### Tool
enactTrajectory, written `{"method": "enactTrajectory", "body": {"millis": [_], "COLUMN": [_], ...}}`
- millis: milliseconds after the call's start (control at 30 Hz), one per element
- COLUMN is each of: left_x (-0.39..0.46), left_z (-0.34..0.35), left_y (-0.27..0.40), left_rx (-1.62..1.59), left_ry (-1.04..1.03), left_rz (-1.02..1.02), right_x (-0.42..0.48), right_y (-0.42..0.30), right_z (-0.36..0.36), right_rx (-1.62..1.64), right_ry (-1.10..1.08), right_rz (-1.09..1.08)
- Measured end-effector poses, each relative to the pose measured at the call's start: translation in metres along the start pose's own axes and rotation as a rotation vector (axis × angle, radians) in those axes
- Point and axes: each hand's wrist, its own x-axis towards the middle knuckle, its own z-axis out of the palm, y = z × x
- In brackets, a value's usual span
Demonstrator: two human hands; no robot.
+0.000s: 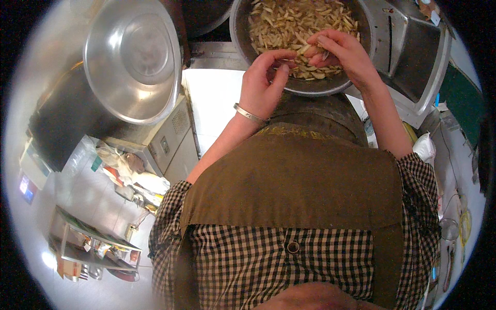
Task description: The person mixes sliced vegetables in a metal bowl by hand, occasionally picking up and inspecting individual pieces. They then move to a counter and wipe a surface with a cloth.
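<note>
A round metal bowl (241, 38) stands in front of me, filled with many pale, cut food strips (288, 23) that look wet. My right hand (350, 58) is over the bowl's right half, thumb and fingers pinched around a few pale strips. Near the bowl's front left, my left hand (259, 81) has its fingers curled, with a gap between thumb and forefinger. Its fingertips are close to the strips, and I see nothing held there. A metal bangle (248, 112) circles the left wrist. A brown apron (294, 178) covers my front.
At the upper left is a large, shiny steel basin (131, 62), above a metal cabinet (164, 147). A steel sink-like unit (416, 46) adjoins the bowl on the right. Bags and cloths (131, 166) are heaped at left, above a low shelf (100, 252). A ladle (449, 232) hangs far right.
</note>
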Motion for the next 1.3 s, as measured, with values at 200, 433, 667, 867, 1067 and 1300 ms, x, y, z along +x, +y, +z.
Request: {"method": "enactTrajectory", "body": {"millis": [200, 433, 667, 867, 1067, 1300], "left_x": [0.003, 0.008, 0.016, 0.019, 0.014, 0.013], "left_z": [0.002, 0.012, 0.021, 0.013, 0.018, 0.017], "left_y": [-0.003, -0.001, 0.01, 0.0, 0.009, 0.002], "left_rx": [-0.138, -0.174, 0.091, -0.111, -0.17, -0.134], "left_ry": [-0.01, 0.044, 0.036, 0.067, 0.079, 0.029], "left_rz": [-0.055, -0.026, 0.051, -0.052, -0.064, -0.067], "right_x": [-0.008, -0.015, -0.01, -0.018, -0.015, -0.016], "right_y": [0.0, -0.001, 0.011, 0.004, 0.012, 0.014], "right_z": [-0.002, 0.008, 0.008, 0.022, 0.017, 0.03], "right_rx": [0.13, 0.25, -0.093, 0.112, -0.079, 0.008], "right_ry": [-0.06, -0.03, 0.001, 0.04, 0.059, 0.077], "right_rz": [0.025, 0.019, -0.171, -0.222, -0.157, -0.203]}}
